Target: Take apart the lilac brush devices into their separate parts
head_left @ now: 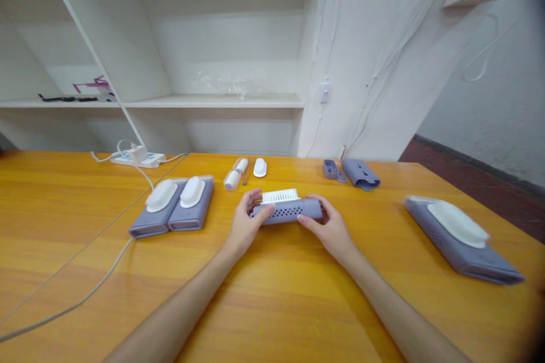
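Both hands grip a purple-grey plastic case just above or on the table; I cannot tell which. Small dark holes dot its near side, and a white brush with bristles stands on top. My left hand is closed around the left end, thumb on the near face. Around the right end, my right hand is closed with its thumb along the lower edge. Beyond the case lie a white oval brush piece, a spring and a clear case with white rolls.
Two purple-grey cases with white oval tops, one beside another, lie left; a similar one lies right. Purple parts sit at the back right. A power strip and white cables cross the left side. Shelves stand behind.
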